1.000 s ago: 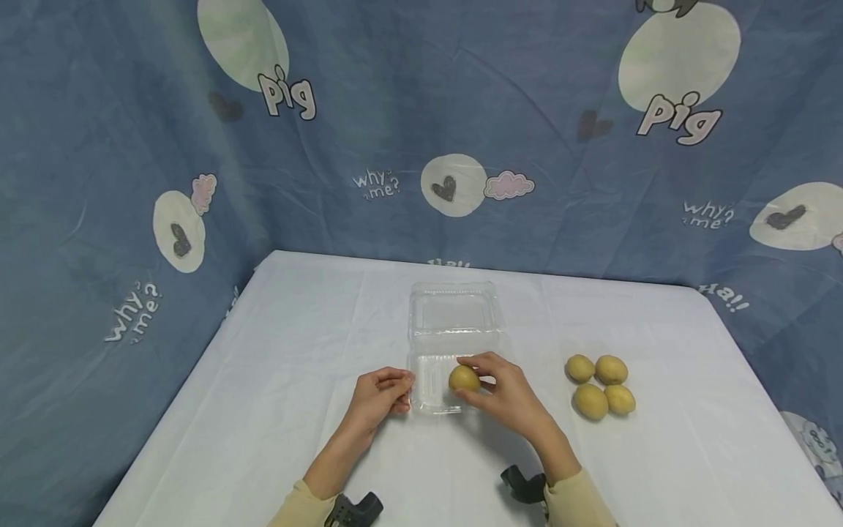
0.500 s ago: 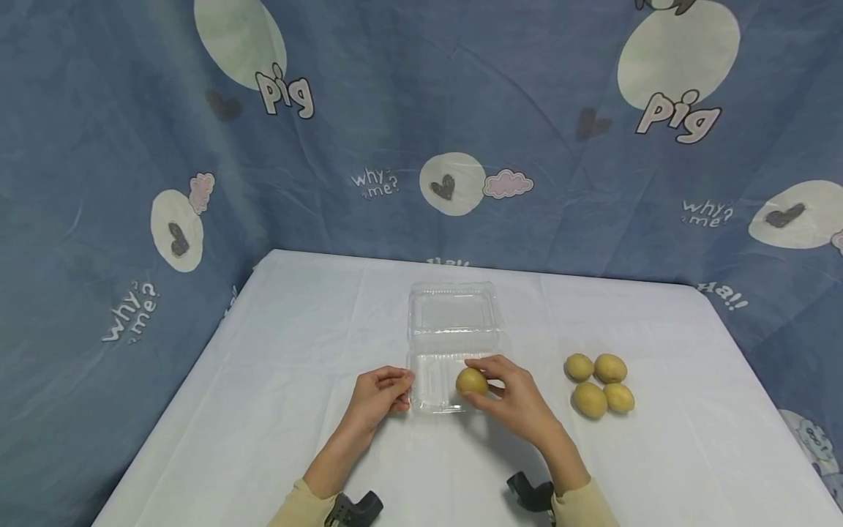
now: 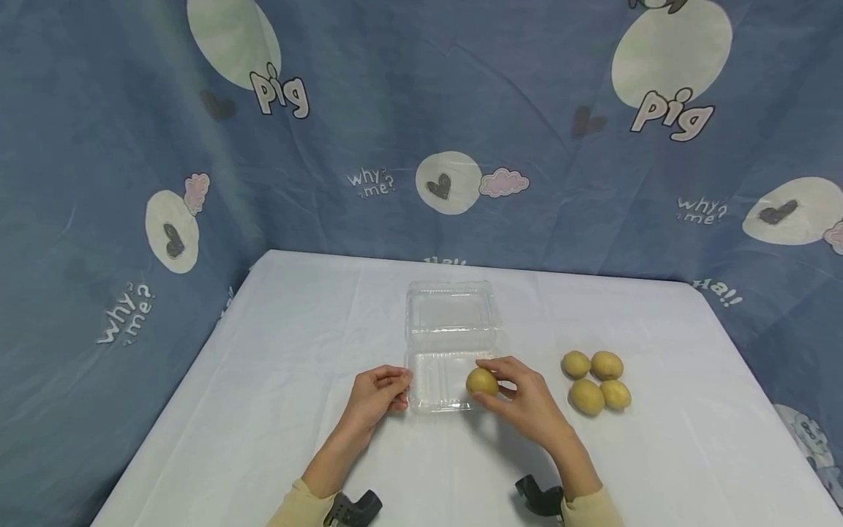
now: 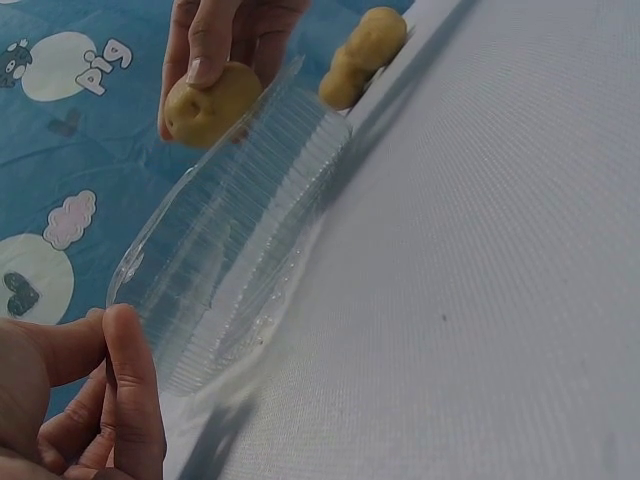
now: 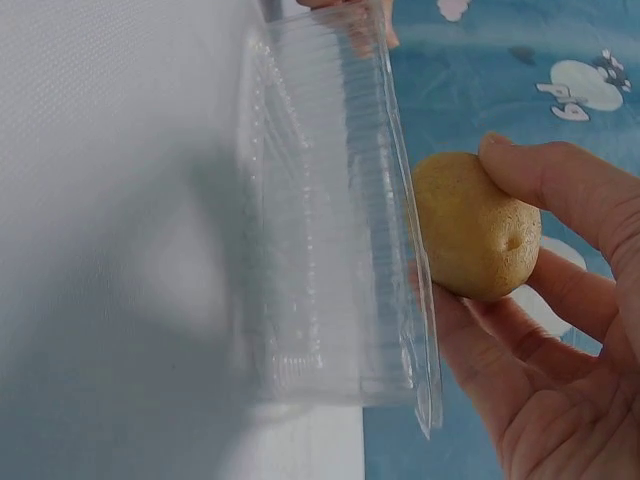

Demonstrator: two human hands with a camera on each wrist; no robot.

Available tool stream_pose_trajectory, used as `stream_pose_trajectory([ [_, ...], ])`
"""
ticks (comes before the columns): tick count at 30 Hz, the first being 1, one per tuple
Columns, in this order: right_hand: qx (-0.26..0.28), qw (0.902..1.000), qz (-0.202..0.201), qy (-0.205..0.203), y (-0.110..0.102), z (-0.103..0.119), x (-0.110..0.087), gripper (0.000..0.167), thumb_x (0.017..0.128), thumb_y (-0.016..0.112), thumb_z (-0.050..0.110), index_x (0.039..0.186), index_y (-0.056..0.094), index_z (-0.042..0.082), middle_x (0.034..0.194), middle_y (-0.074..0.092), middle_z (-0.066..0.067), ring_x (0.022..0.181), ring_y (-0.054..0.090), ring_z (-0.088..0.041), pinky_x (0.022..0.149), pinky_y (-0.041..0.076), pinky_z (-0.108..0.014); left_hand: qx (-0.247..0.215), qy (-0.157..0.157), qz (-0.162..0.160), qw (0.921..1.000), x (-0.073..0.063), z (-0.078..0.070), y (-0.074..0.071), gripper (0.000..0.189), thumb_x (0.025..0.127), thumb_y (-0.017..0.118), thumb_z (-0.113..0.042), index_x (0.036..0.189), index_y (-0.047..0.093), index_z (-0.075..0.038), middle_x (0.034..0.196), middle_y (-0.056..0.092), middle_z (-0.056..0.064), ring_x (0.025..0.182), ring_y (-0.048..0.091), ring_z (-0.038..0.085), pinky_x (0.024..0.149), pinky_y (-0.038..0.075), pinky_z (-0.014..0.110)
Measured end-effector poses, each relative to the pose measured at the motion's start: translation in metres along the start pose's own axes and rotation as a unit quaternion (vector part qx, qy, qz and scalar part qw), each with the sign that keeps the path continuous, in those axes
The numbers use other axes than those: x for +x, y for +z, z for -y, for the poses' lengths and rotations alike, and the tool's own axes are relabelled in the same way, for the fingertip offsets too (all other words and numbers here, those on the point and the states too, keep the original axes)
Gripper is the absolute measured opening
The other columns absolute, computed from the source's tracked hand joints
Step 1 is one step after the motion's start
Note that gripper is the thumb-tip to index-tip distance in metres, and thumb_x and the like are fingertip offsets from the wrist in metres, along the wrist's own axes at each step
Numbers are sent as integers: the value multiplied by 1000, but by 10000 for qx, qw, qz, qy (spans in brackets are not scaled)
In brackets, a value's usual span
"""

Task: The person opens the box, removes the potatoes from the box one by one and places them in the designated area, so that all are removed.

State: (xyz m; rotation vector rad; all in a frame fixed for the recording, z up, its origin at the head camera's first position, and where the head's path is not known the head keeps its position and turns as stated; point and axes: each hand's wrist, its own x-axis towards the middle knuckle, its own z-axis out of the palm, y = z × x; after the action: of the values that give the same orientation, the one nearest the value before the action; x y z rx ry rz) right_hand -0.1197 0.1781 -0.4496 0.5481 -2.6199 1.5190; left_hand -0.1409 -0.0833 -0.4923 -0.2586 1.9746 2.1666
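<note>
A clear plastic clamshell box [image 3: 431,384] lies unfolded on the table, its lid [image 3: 451,309] laid back on the far side. My left hand [image 3: 377,399] pinches the left rim of the box between thumb and fingers, as the left wrist view shows closely. In my right hand [image 3: 527,402] is a potato [image 3: 481,382], gripped between thumb and fingers. In the right wrist view this potato [image 5: 472,228] is beside the box's rim, at rim height or higher; whether it touches is unclear. The head view places it over the near tray's right part.
Several loose potatoes [image 3: 596,382] sit grouped on the white-covered table [image 3: 296,322], right of my right hand. A blue printed curtain [image 3: 369,88] hangs behind the table and along its left side. Black wrist-worn devices [image 3: 356,509] are strapped near both sleeves.
My right hand has moved rightward with the potato, from over the middle of the near tray toward its right side. The left hand keeps its place on the rim.
</note>
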Motion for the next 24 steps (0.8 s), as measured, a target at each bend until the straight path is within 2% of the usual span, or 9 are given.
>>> stream_pose_trajectory([
  [15, -12, 9999, -137, 88, -6, -1, -6, 47, 77, 84, 12, 121, 68, 11, 115, 64, -3, 107, 62, -27, 85, 56, -27, -46, -51, -129, 9999, 0, 0, 2, 20, 89, 72, -8, 101, 65, 7, 75, 63, 7, 59, 58, 12, 51, 55, 22],
  [24, 37, 9996, -257, 88, -11, 0, -13, 44, 79, 84, 17, 121, 68, 14, 115, 64, -2, 106, 63, -26, 84, 56, -29, -35, -21, -81, 10000, 1, 0, 1, 18, 90, 71, -6, 101, 65, 7, 74, 63, 7, 59, 58, 11, 51, 55, 22],
])
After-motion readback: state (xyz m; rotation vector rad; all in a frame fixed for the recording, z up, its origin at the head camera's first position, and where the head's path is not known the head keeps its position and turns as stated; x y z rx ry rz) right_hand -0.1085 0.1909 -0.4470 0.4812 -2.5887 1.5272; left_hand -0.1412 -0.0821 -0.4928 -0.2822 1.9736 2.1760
